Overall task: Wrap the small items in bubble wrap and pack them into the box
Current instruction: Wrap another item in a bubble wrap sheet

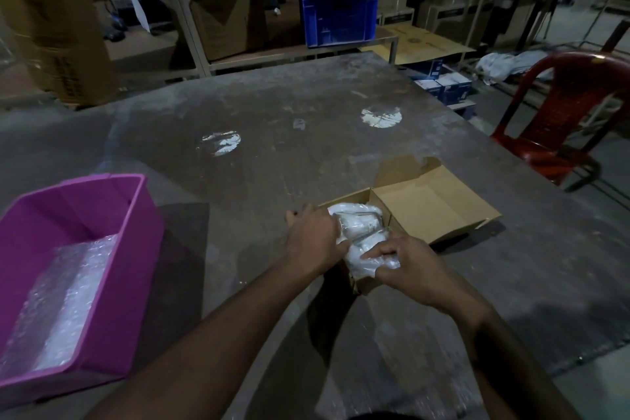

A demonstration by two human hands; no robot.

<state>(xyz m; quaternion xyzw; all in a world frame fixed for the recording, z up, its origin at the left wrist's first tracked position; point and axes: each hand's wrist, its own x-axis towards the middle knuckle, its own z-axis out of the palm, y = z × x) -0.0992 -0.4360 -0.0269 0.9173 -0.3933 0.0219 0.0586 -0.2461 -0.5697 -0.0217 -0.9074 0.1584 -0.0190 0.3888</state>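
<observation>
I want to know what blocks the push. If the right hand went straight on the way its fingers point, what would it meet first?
The right hand points left at the white bubble-wrapped bundle it already touches; beyond it, probably the left hand.

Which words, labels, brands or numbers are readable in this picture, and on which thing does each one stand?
None can be read.
Flat cardboard sheet behind the table: a round printed mark, too blurred to read.
Dark blue boxes on the floor: pale labels, too small to read.
Tall carton at far left: dark print, blurred.
Open cardboard box, pink bin, blue crate: no text visible.
</observation>
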